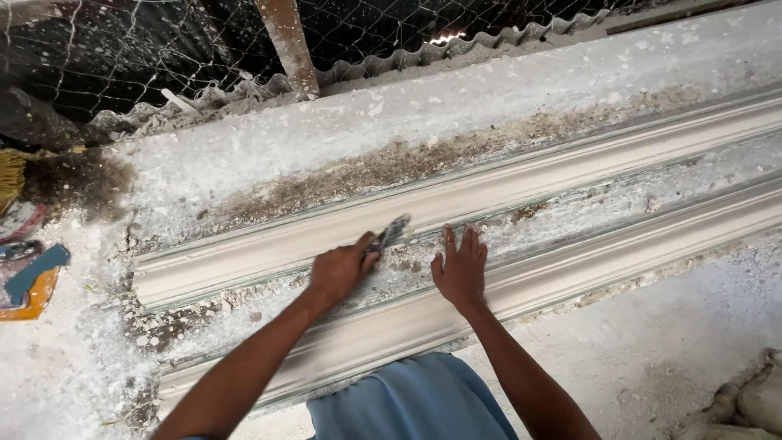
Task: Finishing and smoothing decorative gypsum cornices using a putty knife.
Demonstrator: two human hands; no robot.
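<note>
Plaster dust and white crumbs covered a long workbench [244, 163] that ran from near left to far right, with a brown stained streak along its far half. Beyond it stood wire mesh [122, 41], a wavy sheet edge [456, 45] and a rusty post [287, 45]. Two long white plaster cornice mouldings lay side by side along the bench: the far moulding [521, 183] and the near moulding [603, 257], with a rough, crumb-strewn strip [570, 213] between them. At the far left edge lay orange and blue objects [28, 277], too cut off to name. A blue garment [407, 403] showed at the bottom, on the person's own body. Both bare forearms reached away from the camera over the near moulding. The left hand [338, 273] was closed around the handle of a small scraper [389, 234], whose dusty blade pointed far and right, resting on the strip just below the far moulding. The right hand [460, 269] lay open and flat, fingers spread, pressing on the same strip just right of the scraper, its heel at the near moulding's upper edge.
</note>
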